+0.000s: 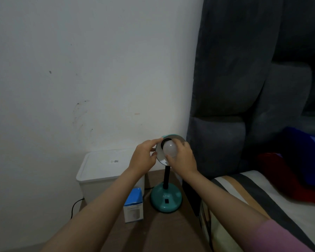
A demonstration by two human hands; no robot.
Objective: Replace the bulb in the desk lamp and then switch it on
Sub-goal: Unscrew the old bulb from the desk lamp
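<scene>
A teal desk lamp stands on a small brown table, its round base [165, 199] bearing a black switch, its black neck rising to a tilted shade [178, 138] that faces me. A white bulb [169, 147] sits at the dark socket inside the shade and is unlit. My right hand [183, 159] wraps its fingers around the bulb from the right. My left hand [145, 157] pinches the shade's left rim with thumb and forefinger. Beside the base stands a blue and white bulb box [134, 205].
A white lidded plastic bin [105, 170] stands behind the box against the white wall, with a black cable [75, 206] trailing at its left. A dark grey padded headboard [244, 88] and a bed with striped bedding [262, 197] lie close on the right.
</scene>
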